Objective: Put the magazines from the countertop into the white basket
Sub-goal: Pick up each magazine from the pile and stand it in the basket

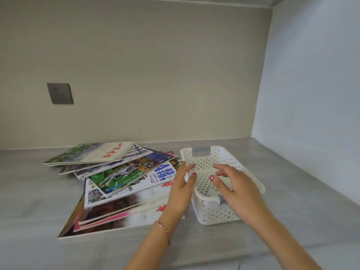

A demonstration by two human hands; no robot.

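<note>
A loose, fanned pile of several magazines lies on the grey countertop, left of centre. Right beside it stands a white perforated basket, with nothing visible inside. My left hand hovers over the pile's right edge and the basket's left rim, fingers straight and holding nothing. My right hand hangs above the basket's near half with fingers spread and relaxed, also holding nothing.
A beige back wall with a grey socket plate rises behind the counter. A pale side wall closes off the right. Bare countertop lies in front of the pile and to the right of the basket.
</note>
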